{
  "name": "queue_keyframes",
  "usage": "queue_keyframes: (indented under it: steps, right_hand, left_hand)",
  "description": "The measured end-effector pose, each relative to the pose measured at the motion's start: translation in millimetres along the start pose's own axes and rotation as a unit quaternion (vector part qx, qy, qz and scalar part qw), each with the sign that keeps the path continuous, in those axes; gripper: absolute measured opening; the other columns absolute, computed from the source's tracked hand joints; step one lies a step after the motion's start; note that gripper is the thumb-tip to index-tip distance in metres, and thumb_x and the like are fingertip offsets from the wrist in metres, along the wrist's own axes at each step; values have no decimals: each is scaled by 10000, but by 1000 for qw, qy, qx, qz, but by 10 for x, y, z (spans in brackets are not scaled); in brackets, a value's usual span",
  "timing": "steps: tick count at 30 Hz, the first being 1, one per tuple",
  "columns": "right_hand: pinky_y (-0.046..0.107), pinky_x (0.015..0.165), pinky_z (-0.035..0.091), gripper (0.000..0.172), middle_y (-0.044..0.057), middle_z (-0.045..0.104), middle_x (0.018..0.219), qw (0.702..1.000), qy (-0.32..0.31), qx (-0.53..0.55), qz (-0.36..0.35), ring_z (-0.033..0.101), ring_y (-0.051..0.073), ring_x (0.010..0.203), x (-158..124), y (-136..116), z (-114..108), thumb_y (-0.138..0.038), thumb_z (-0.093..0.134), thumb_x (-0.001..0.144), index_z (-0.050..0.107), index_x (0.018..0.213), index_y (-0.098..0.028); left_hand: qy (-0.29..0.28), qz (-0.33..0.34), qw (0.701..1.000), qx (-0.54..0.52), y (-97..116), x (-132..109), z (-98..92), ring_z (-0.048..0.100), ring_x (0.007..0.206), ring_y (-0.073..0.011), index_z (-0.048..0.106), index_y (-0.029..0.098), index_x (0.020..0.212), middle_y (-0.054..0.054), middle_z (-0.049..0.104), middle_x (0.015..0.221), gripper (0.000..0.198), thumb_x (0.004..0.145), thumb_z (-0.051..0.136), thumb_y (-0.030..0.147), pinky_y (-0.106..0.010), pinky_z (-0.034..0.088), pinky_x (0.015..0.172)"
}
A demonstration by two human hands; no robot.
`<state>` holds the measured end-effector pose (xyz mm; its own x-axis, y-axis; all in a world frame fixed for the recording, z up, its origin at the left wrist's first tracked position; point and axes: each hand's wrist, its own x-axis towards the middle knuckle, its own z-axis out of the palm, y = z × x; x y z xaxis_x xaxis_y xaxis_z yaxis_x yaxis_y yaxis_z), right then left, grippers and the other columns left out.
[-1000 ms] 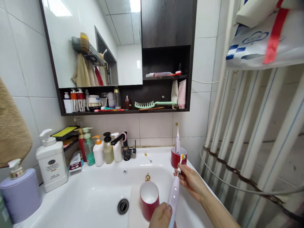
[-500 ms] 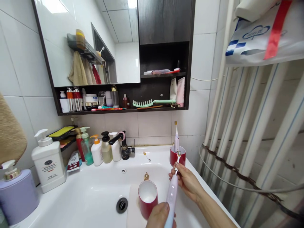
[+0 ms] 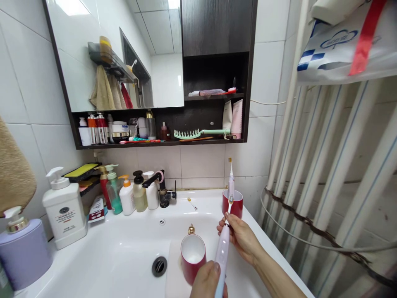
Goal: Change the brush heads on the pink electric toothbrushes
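Note:
My left hand is wrapped round the handle of a pink-to-blue electric toothbrush, which points up and away from me. At its upper end my right hand pinches the white brush head between thumb and fingers. The head lines up with the handle; whether it is fully seated, I cannot tell. Beside my left hand a red cup with a white inside stands in the basin. Behind the brush head, another red cup holds a second electric toothbrush.
Around my hands is a white sink with a black drain and a black faucet. A loose brush head lies on the back ledge. Pump bottles line the left, pipes the right, and a mirror cabinet hangs above.
The brush head has come down closer to the handle, narrowing the gap where the thin shaft showed. My right hand has shifted slightly left; the view has moved a little.

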<state>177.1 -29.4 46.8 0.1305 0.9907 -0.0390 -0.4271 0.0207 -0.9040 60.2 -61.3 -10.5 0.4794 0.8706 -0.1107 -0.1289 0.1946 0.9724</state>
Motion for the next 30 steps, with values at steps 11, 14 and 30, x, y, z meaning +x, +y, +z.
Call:
queue_keyframes:
  steps: [11, 14, 30]
  right_hand:
    - [208, 517, 420, 208, -25, 536, 540, 1000, 2, -27, 1, 536, 90, 525, -6, 7, 39, -359, 498, 614, 440, 584, -162]
    - [196, 486, 404, 220, -24, 538, 539, 999, 6, -48, -2, 537, 93, 522, -26, 0, 53, -377, 482, 620, 430, 587, -166]
    - [199, 435, 357, 253, -43, 483, 433, 986, 66, -136, -73, 471, 85, 426, -50, 27, 103, -413, 439, 624, 423, 553, -171]
  left_hand:
    - [-20, 8, 1000, -12, 8, -3, -30, 314, 279, -33, 357, 158, 614, 59, 395, 394, 508, 509, 326, 654, -175, 186, 314]
    - [-16, 10, 1000, -9, 7, -8, -20, 316, 281, -30, 351, 159, 611, 61, 393, 392, 505, 513, 320, 654, -170, 187, 311]
    - [27, 24, 994, 107, 4, -23, -33, 299, 308, -20, 344, 167, 641, 59, 375, 461, 408, 629, 252, 565, -159, 208, 319]
